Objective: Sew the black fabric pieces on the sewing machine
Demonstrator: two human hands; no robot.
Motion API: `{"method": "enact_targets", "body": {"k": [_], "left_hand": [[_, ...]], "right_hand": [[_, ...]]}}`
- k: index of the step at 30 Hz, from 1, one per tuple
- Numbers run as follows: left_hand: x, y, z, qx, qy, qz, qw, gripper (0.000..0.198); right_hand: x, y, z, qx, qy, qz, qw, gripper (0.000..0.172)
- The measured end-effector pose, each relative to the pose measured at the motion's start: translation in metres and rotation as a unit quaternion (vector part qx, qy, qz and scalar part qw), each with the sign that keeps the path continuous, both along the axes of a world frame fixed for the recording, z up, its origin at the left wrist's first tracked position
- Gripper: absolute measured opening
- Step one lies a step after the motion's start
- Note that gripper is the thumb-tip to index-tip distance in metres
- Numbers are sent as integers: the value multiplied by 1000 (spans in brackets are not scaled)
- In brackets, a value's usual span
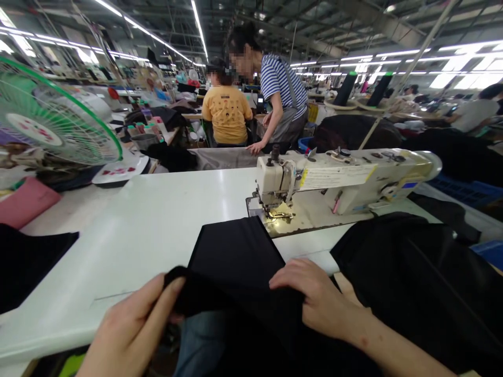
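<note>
A sewing machine stands beyond the right hand, with a fan far to the left. The black cloth (smooth, matte) lies on the tabletop. The left hand has its fingers clamped on the cloth's edge, and the right fingers lie flat on it.

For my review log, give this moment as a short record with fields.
Setting: white table with a sewing machine.
Left hand: pinches the near edge of the black fabric.
Right hand: lies flat on the fabric.
Fabric: spread on the table, far corner beside the needle plate.
Nearby: green fan at left; person in yellow, person in stripes beyond.
</note>
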State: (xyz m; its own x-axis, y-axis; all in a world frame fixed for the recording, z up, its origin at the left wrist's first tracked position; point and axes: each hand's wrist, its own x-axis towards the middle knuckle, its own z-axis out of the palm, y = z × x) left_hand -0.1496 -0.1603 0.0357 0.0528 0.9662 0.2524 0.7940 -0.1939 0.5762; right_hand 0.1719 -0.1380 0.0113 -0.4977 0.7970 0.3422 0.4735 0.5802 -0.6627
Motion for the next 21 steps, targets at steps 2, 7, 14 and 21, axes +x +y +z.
{"method": "enact_targets", "body": {"k": [2,7,14,21], "left_hand": [[7,31,7,-19,35,35,999,47],[19,108,-5,-89,211,100,968,37],[22,132,-43,-101,191,70,974,22],[26,128,-40,-50,41,50,997,10]], "right_hand": [[-9,20,-9,-59,32,-78,995,16],[-35,74,-34,-72,-80,-215,971,31],[-49,93,-48,5,-104,-235,966,17],[-48,111,-62,-5,-14,-226,974,15]]}}
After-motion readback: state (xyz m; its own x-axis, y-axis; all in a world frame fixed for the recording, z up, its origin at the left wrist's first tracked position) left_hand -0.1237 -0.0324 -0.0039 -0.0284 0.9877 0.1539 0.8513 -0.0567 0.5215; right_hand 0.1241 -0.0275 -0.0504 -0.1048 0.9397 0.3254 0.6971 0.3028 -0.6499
